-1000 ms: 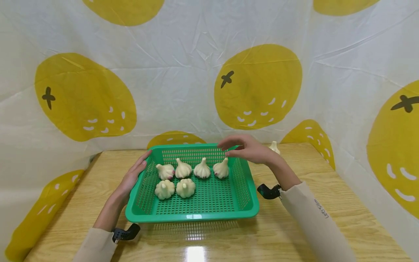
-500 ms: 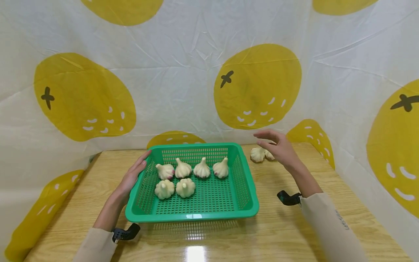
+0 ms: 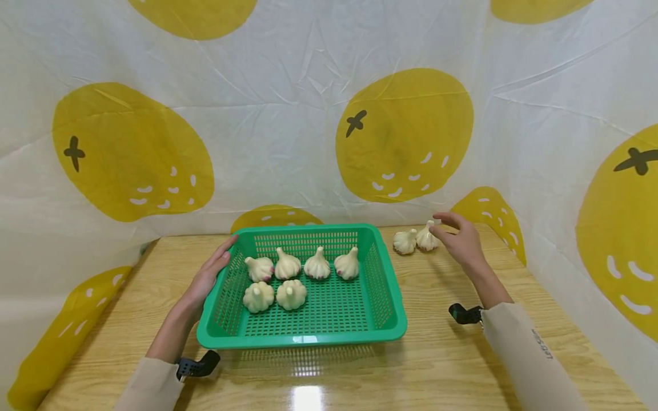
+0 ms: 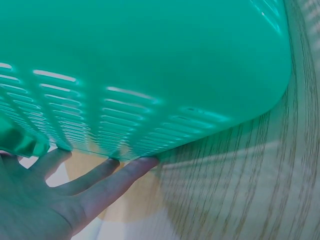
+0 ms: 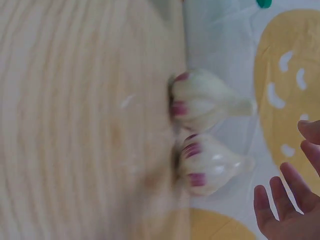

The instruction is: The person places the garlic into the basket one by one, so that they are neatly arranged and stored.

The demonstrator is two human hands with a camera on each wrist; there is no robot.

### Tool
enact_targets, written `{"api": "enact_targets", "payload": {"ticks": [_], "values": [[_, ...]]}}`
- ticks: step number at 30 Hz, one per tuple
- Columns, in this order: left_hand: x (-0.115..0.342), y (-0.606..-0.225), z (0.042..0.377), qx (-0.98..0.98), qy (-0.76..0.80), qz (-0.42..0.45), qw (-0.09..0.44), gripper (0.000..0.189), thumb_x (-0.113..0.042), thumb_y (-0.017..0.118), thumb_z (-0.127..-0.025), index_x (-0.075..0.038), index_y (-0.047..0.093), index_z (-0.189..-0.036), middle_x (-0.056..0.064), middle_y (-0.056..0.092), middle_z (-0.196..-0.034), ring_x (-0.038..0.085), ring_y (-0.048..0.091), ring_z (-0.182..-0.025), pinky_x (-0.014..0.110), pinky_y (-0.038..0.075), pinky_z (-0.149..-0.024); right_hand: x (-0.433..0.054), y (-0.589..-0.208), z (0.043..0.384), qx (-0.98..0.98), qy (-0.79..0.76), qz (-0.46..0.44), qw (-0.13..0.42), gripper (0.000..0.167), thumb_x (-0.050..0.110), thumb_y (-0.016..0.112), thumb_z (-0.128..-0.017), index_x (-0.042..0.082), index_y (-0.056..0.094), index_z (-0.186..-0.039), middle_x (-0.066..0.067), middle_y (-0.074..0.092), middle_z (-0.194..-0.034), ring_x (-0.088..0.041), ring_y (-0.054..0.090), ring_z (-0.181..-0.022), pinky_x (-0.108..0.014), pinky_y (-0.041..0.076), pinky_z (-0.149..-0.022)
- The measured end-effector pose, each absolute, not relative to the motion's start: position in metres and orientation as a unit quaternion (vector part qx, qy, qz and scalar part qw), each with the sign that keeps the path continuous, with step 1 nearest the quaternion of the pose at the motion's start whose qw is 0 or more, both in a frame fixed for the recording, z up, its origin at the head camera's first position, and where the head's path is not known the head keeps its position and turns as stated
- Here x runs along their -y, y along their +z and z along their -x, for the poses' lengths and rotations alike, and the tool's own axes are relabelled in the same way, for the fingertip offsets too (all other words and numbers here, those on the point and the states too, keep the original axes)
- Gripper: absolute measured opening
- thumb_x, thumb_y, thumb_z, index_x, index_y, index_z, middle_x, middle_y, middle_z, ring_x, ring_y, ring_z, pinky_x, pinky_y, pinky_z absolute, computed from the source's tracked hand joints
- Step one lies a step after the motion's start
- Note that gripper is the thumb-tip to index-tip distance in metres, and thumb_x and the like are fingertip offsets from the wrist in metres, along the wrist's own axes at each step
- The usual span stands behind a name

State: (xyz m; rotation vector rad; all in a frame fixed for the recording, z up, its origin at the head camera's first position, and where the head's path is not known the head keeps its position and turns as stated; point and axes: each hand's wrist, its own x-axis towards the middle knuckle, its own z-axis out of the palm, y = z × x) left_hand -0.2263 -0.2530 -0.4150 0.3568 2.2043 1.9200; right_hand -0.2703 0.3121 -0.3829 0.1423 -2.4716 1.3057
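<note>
A green plastic basket (image 3: 308, 341) stands on the table, with several garlic bulbs (image 3: 291, 295) in its left and back part. My left hand (image 3: 205, 279) rests along the basket's left side; in the left wrist view its extended fingertips touch the slotted wall. Right of the basket, two more garlic bulbs sit side by side on the wood: a nearer-to-basket bulb (image 3: 404, 242) and a farther-right bulb (image 3: 426, 237). My right hand (image 3: 462, 240) is by the farther-right bulb, fingers parted and holding nothing. In the right wrist view, a gap shows between its fingertips and both bulbs.
The wooden table (image 3: 437, 365) ends at the back against a white curtain (image 3: 288, 142) printed with large yellow fruits. A black wrist camera (image 3: 465, 314) hangs under the right wrist, another camera (image 3: 197, 364) under the left.
My right hand has moved from over the basket's back right corner rightward to the two bulbs on the table, uncovering them. The left hand and the basket have stayed still.
</note>
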Motion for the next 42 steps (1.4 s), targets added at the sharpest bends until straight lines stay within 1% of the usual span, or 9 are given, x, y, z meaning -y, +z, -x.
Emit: {"api": "enact_targets", "payload": {"ticks": [4, 7, 11, 17, 21, 24, 35, 39, 42], "values": [[0.253, -0.415, 0.226, -0.742, 0.652, -0.121, 0.097, 0.06, -0.051, 0.025, -0.113, -0.034, 0.009, -0.168, 0.005, 0.006, -0.176, 0.036, 0.015, -0.159, 0.017, 0.039, -0.104, -0.32, -0.392, 0.276, 0.879, 0.446, -0.032, 0.164, 0.049, 0.021, 0.068, -0.101, -0.002, 0.056, -0.143, -0.025, 0.055, -0.147, -0.045, 0.048, -0.138, -0.031, 0.049, -0.098], [0.253, -0.415, 0.226, -0.743, 0.652, -0.118, 0.097, 0.06, -0.051, 0.026, -0.113, -0.034, 0.009, -0.168, 0.005, 0.006, -0.176, 0.036, 0.015, -0.159, 0.015, 0.039, -0.102, -0.323, -0.399, 0.281, 0.884, 0.444, -0.022, 0.147, 0.056, 0.021, 0.067, -0.102, -0.002, 0.048, -0.149, -0.027, 0.051, -0.151, -0.047, 0.046, -0.14, -0.056, 0.045, -0.107], [0.253, -0.415, 0.225, -0.744, 0.651, -0.115, 0.097, 0.059, -0.05, 0.026, -0.113, -0.034, 0.01, -0.168, 0.005, 0.006, -0.176, 0.036, 0.015, -0.159, 0.015, 0.039, -0.102, -0.326, -0.406, 0.286, 0.884, 0.452, -0.006, 0.117, 0.065, 0.026, 0.065, -0.103, -0.001, 0.039, -0.156, -0.03, 0.043, -0.156, -0.05, 0.04, -0.144, -0.064, 0.042, -0.109], [0.253, -0.414, 0.226, -0.743, 0.652, -0.115, 0.093, 0.06, -0.051, 0.026, -0.113, -0.034, 0.01, -0.168, 0.006, 0.007, -0.176, 0.036, 0.017, -0.158, 0.015, 0.042, -0.103, -0.327, -0.412, 0.297, 0.883, 0.461, 0.0, 0.087, 0.069, 0.03, 0.064, -0.104, -0.004, 0.035, -0.157, -0.034, 0.039, -0.157, -0.053, 0.037, -0.145, -0.062, 0.04, -0.113], [0.253, -0.413, 0.226, -0.746, 0.648, -0.121, 0.092, 0.059, -0.05, 0.024, -0.113, -0.033, 0.009, -0.168, 0.005, 0.005, -0.176, 0.037, 0.012, -0.159, 0.041, 0.03, -0.122, -0.328, -0.417, 0.303, 0.878, 0.472, 0.003, 0.078, 0.071, 0.032, 0.065, -0.103, -0.005, 0.036, -0.157, -0.034, 0.04, -0.156, -0.052, 0.039, -0.145, -0.061, 0.04, -0.114], [0.252, -0.414, 0.226, -0.744, 0.65, -0.124, 0.093, 0.059, -0.049, 0.023, -0.113, -0.033, 0.009, -0.168, 0.005, 0.004, -0.176, 0.037, 0.01, -0.16, 0.059, 0.017, -0.124, -0.327, -0.419, 0.306, 0.869, 0.488, 0.01, 0.074, 0.071, 0.033, 0.065, -0.103, -0.006, 0.036, -0.156, -0.034, 0.04, -0.156, -0.051, 0.039, -0.145, -0.06, 0.039, -0.115], [0.253, -0.416, 0.226, -0.743, 0.65, -0.125, 0.096, 0.059, -0.05, 0.023, -0.113, -0.034, 0.009, -0.168, 0.006, 0.006, -0.176, 0.037, 0.014, -0.159, 0.038, 0.031, -0.117, -0.322, -0.427, 0.317, 0.879, 0.473, 0.025, 0.061, 0.071, 0.03, 0.066, -0.102, -0.01, 0.037, -0.154, -0.036, 0.043, -0.154, -0.051, 0.041, -0.144, -0.055, 0.043, -0.113], [0.253, -0.416, 0.226, -0.741, 0.652, -0.128, 0.096, 0.059, -0.05, 0.023, -0.113, -0.033, 0.008, -0.168, 0.006, 0.006, -0.176, 0.037, 0.013, -0.159, 0.044, 0.028, -0.12, -0.322, -0.429, 0.316, 0.88, 0.469, 0.026, 0.068, 0.063, 0.03, 0.063, -0.104, -0.011, 0.046, -0.148, -0.033, 0.052, -0.147, -0.041, 0.056, -0.128, -0.03, 0.053, -0.095], [0.253, -0.416, 0.226, -0.74, 0.653, -0.128, 0.096, 0.06, -0.05, 0.024, -0.113, -0.032, 0.008, -0.168, 0.006, 0.005, -0.176, 0.037, 0.013, -0.159, 0.038, 0.031, -0.118, -0.322, -0.431, 0.317, 0.88, 0.468, 0.026, 0.076, 0.058, 0.031, 0.064, -0.104, -0.009, 0.053, -0.145, -0.03, 0.058, -0.141, -0.023, 0.06, -0.109, -0.014, 0.048, -0.079]]}}
